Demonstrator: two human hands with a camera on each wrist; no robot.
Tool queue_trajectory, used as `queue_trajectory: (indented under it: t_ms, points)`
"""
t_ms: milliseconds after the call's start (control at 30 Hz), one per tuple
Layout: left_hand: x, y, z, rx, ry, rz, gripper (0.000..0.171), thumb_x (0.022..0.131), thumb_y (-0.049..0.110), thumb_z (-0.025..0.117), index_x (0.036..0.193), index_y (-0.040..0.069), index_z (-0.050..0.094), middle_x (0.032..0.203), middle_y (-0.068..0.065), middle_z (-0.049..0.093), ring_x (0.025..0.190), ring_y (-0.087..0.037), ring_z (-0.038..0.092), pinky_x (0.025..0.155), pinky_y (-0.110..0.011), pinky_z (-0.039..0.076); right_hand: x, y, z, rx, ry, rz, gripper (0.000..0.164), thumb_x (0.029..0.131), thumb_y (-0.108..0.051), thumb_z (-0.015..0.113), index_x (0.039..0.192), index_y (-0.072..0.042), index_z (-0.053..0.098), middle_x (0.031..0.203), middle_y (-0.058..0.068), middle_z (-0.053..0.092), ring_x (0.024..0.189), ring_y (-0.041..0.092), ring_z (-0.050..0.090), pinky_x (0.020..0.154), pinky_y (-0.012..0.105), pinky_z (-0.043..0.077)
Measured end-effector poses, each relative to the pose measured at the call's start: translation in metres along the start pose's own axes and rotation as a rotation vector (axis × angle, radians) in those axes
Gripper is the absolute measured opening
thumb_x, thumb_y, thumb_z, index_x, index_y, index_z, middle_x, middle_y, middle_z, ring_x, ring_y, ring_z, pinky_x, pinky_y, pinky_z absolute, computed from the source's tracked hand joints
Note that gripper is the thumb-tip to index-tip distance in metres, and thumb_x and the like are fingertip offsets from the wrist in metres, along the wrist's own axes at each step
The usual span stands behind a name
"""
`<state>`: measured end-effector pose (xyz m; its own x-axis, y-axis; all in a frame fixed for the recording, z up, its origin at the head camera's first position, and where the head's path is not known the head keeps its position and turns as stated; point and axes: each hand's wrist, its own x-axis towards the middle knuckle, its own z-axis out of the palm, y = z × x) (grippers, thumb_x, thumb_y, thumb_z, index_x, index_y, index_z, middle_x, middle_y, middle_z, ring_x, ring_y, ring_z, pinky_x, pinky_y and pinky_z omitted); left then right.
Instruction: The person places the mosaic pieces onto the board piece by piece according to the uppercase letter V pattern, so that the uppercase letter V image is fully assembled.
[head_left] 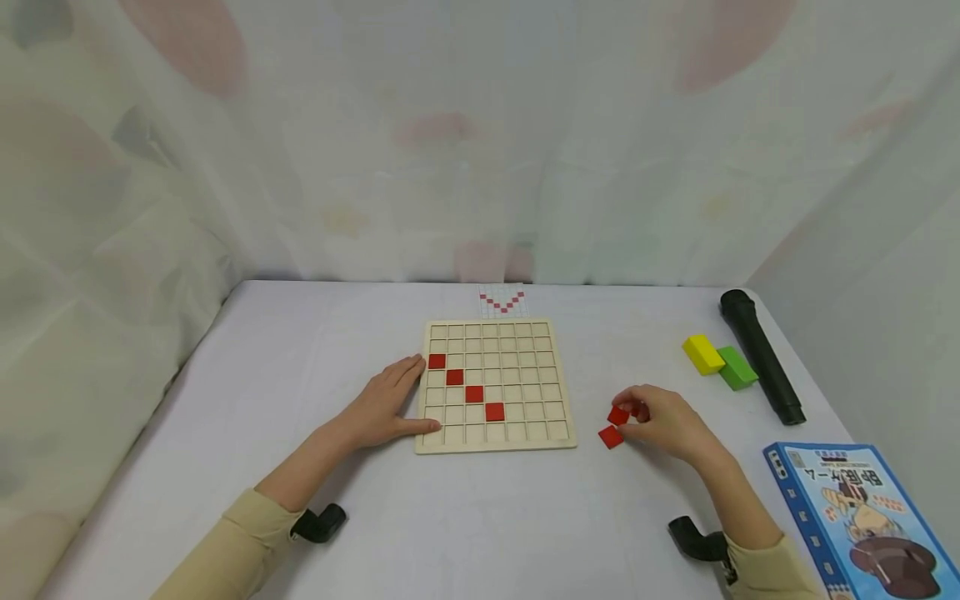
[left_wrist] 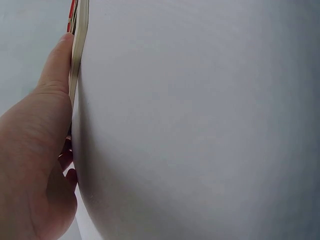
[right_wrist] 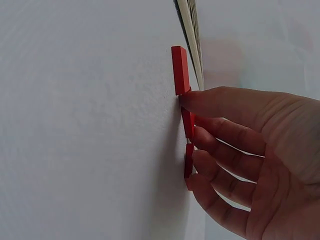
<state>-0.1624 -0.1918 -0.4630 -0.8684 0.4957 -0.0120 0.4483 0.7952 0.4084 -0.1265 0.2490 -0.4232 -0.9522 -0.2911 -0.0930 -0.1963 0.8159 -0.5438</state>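
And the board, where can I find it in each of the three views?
Head: the board is just below centre.
Left wrist: its edge is at upper left, touching the left hand.
Right wrist: its edge is at the top, right of centre.
Shared landmark: white table.

From above, the head view faces forward and down, far enough back to span the white-covered table [head_left: 480, 525]. Both wrist views sit low and close, tipped sideways — one by the left hand [head_left: 386, 408], one by the right hand [head_left: 663, 422] — and share the wooden grid board's [head_left: 522, 375] edge with it.
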Motion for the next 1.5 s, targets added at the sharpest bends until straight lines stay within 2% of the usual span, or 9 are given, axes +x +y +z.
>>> queue_trajectory:
  t_ms: [200,400,567,900,1100,1500]
  points:
    - [0.0,0.0,0.0,0.002,-0.004,-0.002,0.113,0.078,0.073,0.063,0.154,0.001,0.021,0.159,-0.015,0.022,0.144,-0.034,0.021,0.113,-0.055,0.024,0.003,-0.002,0.003,0.029,0.026,0.004,0.03,0.081,-0.009,0.077,0.11,-0.006,0.067,0.083,-0.001,0.058,0.078,0.017,0.05,0.063,0.025,0.046]
    - [0.0,0.0,0.0,0.003,-0.002,-0.003,0.113,0.078,0.072,0.064,0.154,0.001,0.022,0.159,-0.014,0.022,0.144,-0.034,0.021,0.113,-0.054,0.024,0.01,-0.005,0.007,0.105,0.048,0.03,0.029,0.083,-0.011,0.076,0.11,-0.007,0.067,0.086,0.0,0.061,0.077,0.017,0.052,0.062,0.025,0.046]
    - [0.0,-0.001,0.0,0.009,0.003,0.0,0.113,0.078,0.073,0.062,0.154,0.0,0.022,0.159,-0.015,0.023,0.144,-0.035,0.021,0.112,-0.055,0.024,0.019,-0.009,0.013,0.162,0.063,0.025,0.028,0.083,-0.013,0.076,0.109,-0.009,0.067,0.082,0.0,0.06,0.078,0.018,0.054,0.062,0.026,0.048]
    - [0.0,-0.002,0.0,0.014,0.001,-0.002,0.113,0.078,0.072,0.063,0.154,0.0,0.021,0.159,-0.015,0.022,0.144,-0.034,0.021,0.112,-0.055,0.025,0.04,-0.037,0.026,0.24,0.024,-0.083,0.029,0.082,-0.012,0.077,0.109,-0.008,0.068,0.085,-0.001,0.062,0.08,0.017,0.056,0.061,0.026,0.046]
    - [0.0,0.0,-0.001,0.001,-0.002,-0.004,0.112,0.078,0.071,0.065,0.154,0.0,0.022,0.159,-0.015,0.022,0.144,-0.035,0.021,0.112,-0.055,0.024,0.054,-0.05,0.038,0.275,-0.006,-0.097,0.029,0.082,-0.013,0.078,0.108,-0.01,0.068,0.082,-0.002,0.061,0.079,0.015,0.056,0.062,0.025,0.046]
    - [0.0,0.0,-0.001,-0.007,-0.004,0.0,0.112,0.078,0.071,0.064,0.154,0.0,0.021,0.159,-0.014,0.022,0.145,-0.034,0.02,0.113,-0.055,0.023,0.074,-0.077,0.052,0.257,-0.036,-0.168,0.027,0.083,-0.011,0.077,0.108,-0.008,0.068,0.086,-0.002,0.062,0.077,0.014,0.055,0.065,0.027,0.048]
